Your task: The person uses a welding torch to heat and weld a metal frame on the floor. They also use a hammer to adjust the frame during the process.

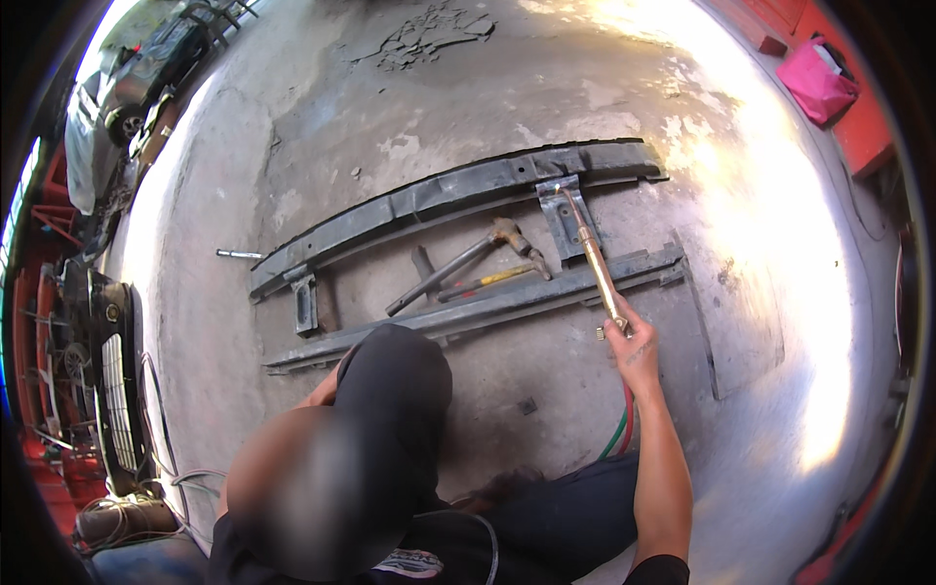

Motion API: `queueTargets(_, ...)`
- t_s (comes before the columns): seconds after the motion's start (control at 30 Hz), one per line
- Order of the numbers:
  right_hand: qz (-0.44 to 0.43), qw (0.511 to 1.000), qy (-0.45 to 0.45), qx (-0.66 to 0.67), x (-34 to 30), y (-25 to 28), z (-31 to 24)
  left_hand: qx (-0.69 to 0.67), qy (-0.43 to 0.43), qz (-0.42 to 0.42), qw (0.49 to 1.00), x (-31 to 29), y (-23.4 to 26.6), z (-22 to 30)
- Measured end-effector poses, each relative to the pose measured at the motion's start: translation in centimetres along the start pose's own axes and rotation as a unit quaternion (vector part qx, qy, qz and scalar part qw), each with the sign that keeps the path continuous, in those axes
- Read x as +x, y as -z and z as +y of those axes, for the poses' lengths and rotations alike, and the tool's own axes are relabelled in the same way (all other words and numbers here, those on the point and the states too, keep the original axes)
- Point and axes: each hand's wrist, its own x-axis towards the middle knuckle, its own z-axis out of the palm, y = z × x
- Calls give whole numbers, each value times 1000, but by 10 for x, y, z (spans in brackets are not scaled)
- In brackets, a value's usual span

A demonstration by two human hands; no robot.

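My right hand (634, 343) is closed around the rear of a brass gas torch (599, 268), near its valve knob. Red and green hoses (622, 429) trail below that hand. The torch's tip is at the upper end of a bracket (564, 229) on a long, curved dark metal beam (409, 202). Whether a flame burns cannot be made out. Nearer me lies a straighter metal bar (468, 314). My left hand (324, 392) is mostly hidden behind my bent knee; only a strip of skin shows, and its fingers are out of sight.
Between beam and bar lie a metal-handled hammer (453, 269) and a yellow-handled hammer (499, 277). A small metal rod (238, 253) lies off the beam's left end. Car parts, a grille (119, 390) and cables (180, 478) are at left. A pink bag (817, 83) sits far right.
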Motion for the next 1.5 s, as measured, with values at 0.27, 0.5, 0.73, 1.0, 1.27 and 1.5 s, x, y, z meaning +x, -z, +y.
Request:
queueTargets(0.27, 22, 999, 12, -19, -2, -24, -21, 242, -70, 357, 899, 106, 69, -14)
queueTargets(0.5, 42, 997, -35, -57, -7, -48, -29, 358, -51, 470, 805, 252, 214, -53)
queueTargets(0.73, 81, 988, -72, -113, -20, -63, -77, 364, -2, 463, 809, 287, 206, -82)
queueTargets(1.0, 30, 976, -180, -122, -3, -45, -142, 343, -29, 482, 806, 281, 211, -78)
queueTargets(1.27, -1, 966, -208, -155, 13, -14, -166, 375, -24, 473, 797, 283, 210, -77)
queueTargets(1.5, 31, 980, -159, -113, 8, -19, -123, 393, -3, 470, 790, 286, 210, -80)
